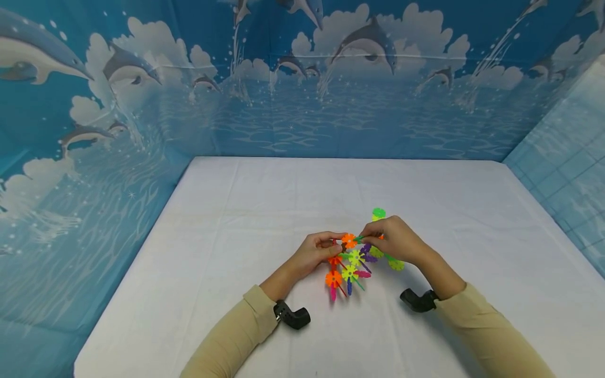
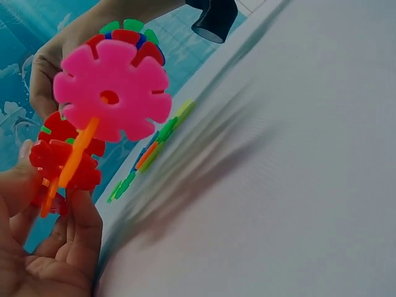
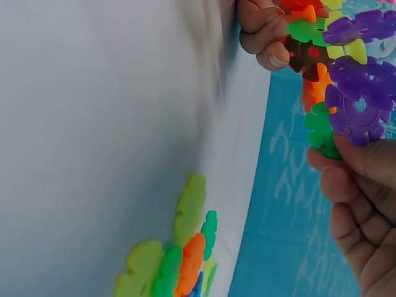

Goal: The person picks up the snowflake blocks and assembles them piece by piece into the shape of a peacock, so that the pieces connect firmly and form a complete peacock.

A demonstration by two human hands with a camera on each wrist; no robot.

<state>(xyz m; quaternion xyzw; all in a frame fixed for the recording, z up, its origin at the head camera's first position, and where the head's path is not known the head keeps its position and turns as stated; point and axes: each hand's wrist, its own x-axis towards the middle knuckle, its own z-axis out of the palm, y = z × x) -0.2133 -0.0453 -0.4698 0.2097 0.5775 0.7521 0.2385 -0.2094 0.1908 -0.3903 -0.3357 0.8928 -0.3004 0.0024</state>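
I hold a cluster of snowflake discs (image 1: 350,262) between my two hands, just above the white bench (image 1: 236,220), near its middle and towards my edge. It is a bunch of flat, notched plastic wheels slotted into one another at angles: orange, yellow-green, purple, pink, red and blue, with thin edges sticking out like spokes. An orange disc (image 1: 349,240) sits at the cluster's twelve o'clock, right between my fingertips.

My left hand (image 1: 317,252) comes in from nine o'clock, its fingers curled and pinching the cluster at the orange disc. On the left wrist view a large pink disc (image 2: 111,93) fills the near side, with red discs (image 2: 65,162) behind it against my fingers (image 2: 77,238).

My right hand (image 1: 394,240) closes in from three o'clock, fingers curled around the cluster's upper right side. On the right wrist view they grip beside a purple disc (image 3: 359,99) and a green disc (image 3: 320,129).

A loose green disc (image 1: 378,213) peeks out at twelve o'clock from my right hand, and a yellow-green disc (image 1: 396,264) lies on the bench under that wrist. Tan sleeves (image 1: 487,331) cover both forearms.
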